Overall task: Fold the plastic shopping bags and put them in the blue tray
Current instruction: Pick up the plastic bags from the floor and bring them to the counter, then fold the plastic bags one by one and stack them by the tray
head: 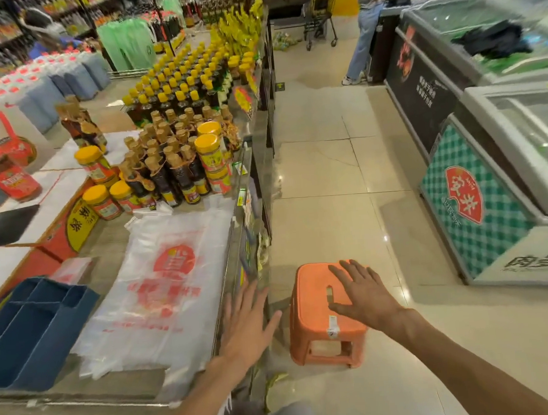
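Bags (161, 278) made of clear plastic are lying flat on the counter (117, 393), just right of the blue tray (33, 331). Left hand (246, 321) is reaching open over the counter edge. Right hand (364, 293) is resting open on the orange stool (318, 326).

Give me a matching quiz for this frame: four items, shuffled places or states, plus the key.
Items
1. blue tray
2. plastic bags
3. orange stool
4. left hand

Places/states
A. on the floor, under the right hand
B. lying flat and unfolded on the counter
C. at the counter's left end, compartments holding no bags
D. fingers spread, at the counter's right edge

Pairs: 1-C, 2-B, 3-A, 4-D
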